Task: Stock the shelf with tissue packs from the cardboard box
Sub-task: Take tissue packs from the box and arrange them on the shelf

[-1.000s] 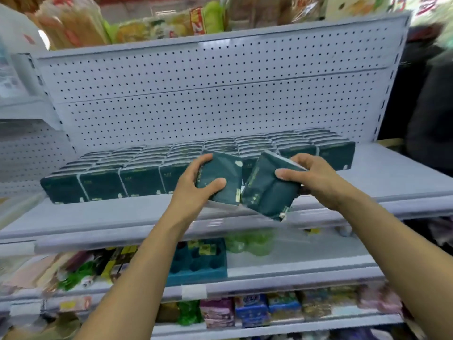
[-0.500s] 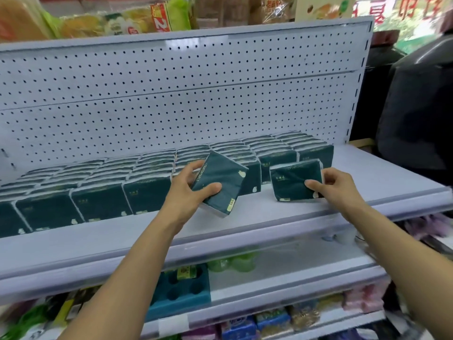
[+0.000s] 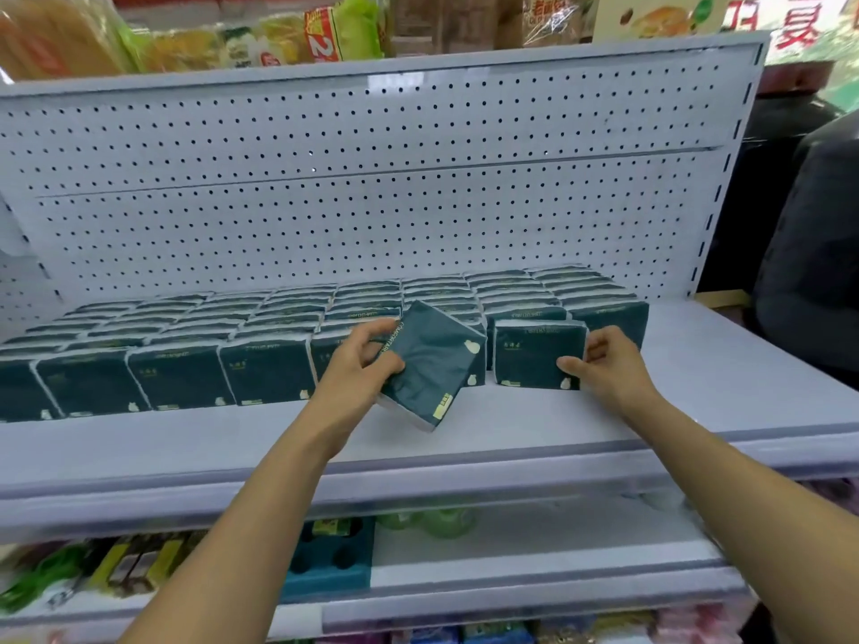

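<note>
Bare shelf (image 3: 697,411) stretches rightward; left hand (image 3: 358,364) grips a tilted pack (image 3: 432,364), right hand (image 3: 604,364) pinches an upright pack (image 3: 534,353) beside the row (image 3: 186,364).

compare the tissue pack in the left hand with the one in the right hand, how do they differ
The left-hand pack is tilted on a corner, held above the shelf; the right-hand pack stands upright on it, in front of the stocked rows. The left hand grips its pack's left edge; the right hand pinches its pack's right end. Both are dark green with white edges.
</note>
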The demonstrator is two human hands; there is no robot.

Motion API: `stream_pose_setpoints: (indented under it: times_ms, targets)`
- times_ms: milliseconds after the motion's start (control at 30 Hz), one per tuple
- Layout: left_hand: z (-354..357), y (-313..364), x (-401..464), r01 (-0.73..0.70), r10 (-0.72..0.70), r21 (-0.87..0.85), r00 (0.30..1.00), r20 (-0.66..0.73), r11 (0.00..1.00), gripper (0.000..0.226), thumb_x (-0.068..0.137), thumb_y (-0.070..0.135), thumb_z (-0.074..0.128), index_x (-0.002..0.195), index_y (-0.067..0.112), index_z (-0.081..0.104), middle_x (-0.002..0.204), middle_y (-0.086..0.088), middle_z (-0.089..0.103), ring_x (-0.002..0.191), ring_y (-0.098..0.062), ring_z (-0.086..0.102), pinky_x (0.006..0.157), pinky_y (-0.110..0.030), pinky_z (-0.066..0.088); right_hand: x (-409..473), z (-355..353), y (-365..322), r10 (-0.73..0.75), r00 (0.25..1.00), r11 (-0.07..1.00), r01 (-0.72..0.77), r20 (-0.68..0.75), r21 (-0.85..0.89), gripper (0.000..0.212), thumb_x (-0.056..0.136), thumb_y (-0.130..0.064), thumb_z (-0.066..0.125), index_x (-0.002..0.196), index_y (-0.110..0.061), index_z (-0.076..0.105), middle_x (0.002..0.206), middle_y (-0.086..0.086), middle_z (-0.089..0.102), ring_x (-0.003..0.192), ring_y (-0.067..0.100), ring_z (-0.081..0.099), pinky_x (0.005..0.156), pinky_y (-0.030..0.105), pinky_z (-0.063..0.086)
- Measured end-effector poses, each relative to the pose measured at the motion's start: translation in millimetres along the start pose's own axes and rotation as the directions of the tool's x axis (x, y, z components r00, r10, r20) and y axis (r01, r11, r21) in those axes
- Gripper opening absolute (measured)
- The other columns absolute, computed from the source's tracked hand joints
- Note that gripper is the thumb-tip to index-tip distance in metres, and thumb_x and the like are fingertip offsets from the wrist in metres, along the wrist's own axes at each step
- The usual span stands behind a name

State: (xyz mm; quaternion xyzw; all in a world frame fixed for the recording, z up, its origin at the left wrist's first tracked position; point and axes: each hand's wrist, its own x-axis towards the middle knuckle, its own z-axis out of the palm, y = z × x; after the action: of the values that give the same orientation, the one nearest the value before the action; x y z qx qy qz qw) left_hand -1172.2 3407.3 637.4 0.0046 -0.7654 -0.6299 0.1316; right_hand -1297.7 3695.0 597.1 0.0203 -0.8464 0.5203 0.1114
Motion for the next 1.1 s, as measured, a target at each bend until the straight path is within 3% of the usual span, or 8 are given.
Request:
stream_pose_setpoints:
  times_ms: [133, 300, 433, 567, 667, 767, 900, 1100]
  targets:
    - [13.6, 3.2, 0.9, 0.020, -0.020, 0.015, 1.000, 0.022, 1.000, 0.036, 0.092, 0.002, 0.058, 0.120, 0.025, 0.054, 0.114, -0.006, 0.070, 0.104, -0.025, 0.067, 0.079, -0.032, 0.055, 5.4, 0.8, 2.8, -0.064, 0.998, 0.998, 0.064, 0.008, 0.008, 0.033, 0.079, -0.019, 0.080, 0.096, -0.008, 0.053, 0.090, 0.009, 0.064, 0.080, 0.022, 0.062, 0.072, 0.033, 0.053]
    - [27.8, 15.0, -0.6, 0.021, -0.021, -0.004, 0.999, 0.047, 1.000, 0.029, 0.093, 0.000, 0.057, 0.109, 0.025, 0.059, 0.101, -0.003, 0.072, 0.088, -0.018, 0.066, 0.068, -0.027, 0.048, 12.0, -3.7, 8.7, -0.141, 0.989, 0.989, 0.143, 0.042, -0.037, 0.020, 0.084, -0.024, 0.074, 0.094, -0.014, 0.061, 0.088, -0.001, 0.065, 0.085, 0.019, 0.063, 0.079, 0.037, 0.053]
    - [45.2, 20.5, -0.4, -0.022, 0.020, 0.030, 0.998, 0.058, 0.999, 0.026, 0.094, 0.003, 0.061, 0.109, 0.025, 0.061, 0.112, -0.008, 0.068, 0.098, -0.021, 0.066, 0.072, -0.026, 0.049, 11.9, -19.3, 13.3, -0.200, 0.980, 0.970, 0.198, 0.001, -0.138, 0.027, 0.090, -0.037, 0.065, 0.107, -0.018, 0.057, 0.094, -0.003, 0.061, 0.089, 0.018, 0.059, 0.080, 0.041, 0.053]
    - [87.3, 25.1, 1.7, -0.136, 0.116, 0.160, 0.985, 0.132, 0.978, 0.025, 0.093, 0.009, 0.066, 0.108, 0.027, 0.058, 0.114, 0.009, 0.064, 0.105, -0.005, 0.062, 0.079, -0.019, 0.052, 15.2, -51.4, 18.0, -0.269, 0.957, 0.960, 0.258, -0.108, -0.107, 0.020, 0.094, -0.036, 0.058, 0.106, -0.020, 0.059, 0.096, -0.004, 0.062, 0.087, 0.015, 0.058, 0.078, 0.037, 0.052]
    - [129.5, 23.3, 9.6, -0.268, 0.211, 0.334, 0.957, 0.197, 0.904, 0.026, 0.093, 0.014, 0.066, 0.109, 0.032, 0.055, 0.115, 0.021, 0.060, 0.111, 0.004, 0.055, 0.098, -0.024, 0.046, 19.3, -78.5, 24.2, -0.306, 0.946, 0.949, 0.295, -0.107, -0.108, 0.016, 0.096, -0.029, 0.057, 0.104, -0.018, 0.064, 0.099, -0.002, 0.065, 0.087, 0.013, 0.058, 0.070, 0.023, 0.044]
    - [169.4, 20.2, 19.8, -0.369, 0.287, 0.451, 0.927, 0.240, 0.813, 0.030, 0.093, 0.019, 0.065, 0.119, 0.030, 0.053, 0.122, 0.017, 0.060, 0.119, -0.002, 0.054, 0.108, -0.029, 0.039, 21.1, -104.7, 35.1, -0.318, 0.943, 0.936, 0.297, -0.094, -0.190, 0.018, 0.094, -0.029, 0.059, 0.109, -0.022, 0.065, 0.107, -0.005, 0.066, 0.091, 0.011, 0.059, 0.079, 0.030, 0.049]
    - [209.6, 16.0, 34.3, -0.460, 0.450, 0.661, 0.870, 0.201, 0.593, 0.033, 0.092, 0.032, 0.064, 0.123, 0.032, 0.053, 0.121, 0.015, 0.062, 0.116, -0.008, 0.053, 0.099, -0.026, 0.023, 16.3, -132.1, 44.7, -0.341, 0.936, 0.896, 0.295, -0.087, -0.332, 0.029, 0.095, -0.034, 0.058, 0.122, -0.024, 0.061, 0.122, -0.007, 0.062, 0.106, 0.013, 0.058, 0.089, 0.035, 0.048]
    - [241.0, 6.5, 57.5, -0.476, 0.591, 0.744, 0.795, 0.136, 0.469, 0.039, 0.092, 0.036, 0.064, 0.128, 0.031, 0.053, 0.116, 0.009, 0.065, 0.116, -0.013, 0.046, 0.100, -0.027, 0.019, 13.1, -145.0, 49.6, -0.375, 0.924, 0.874, 0.325, -0.076, -0.363, 0.034, 0.095, -0.039, 0.056, 0.126, -0.025, 0.059, 0.129, -0.004, 0.059, 0.116, 0.017, 0.055, 0.102, 0.047, 0.044]
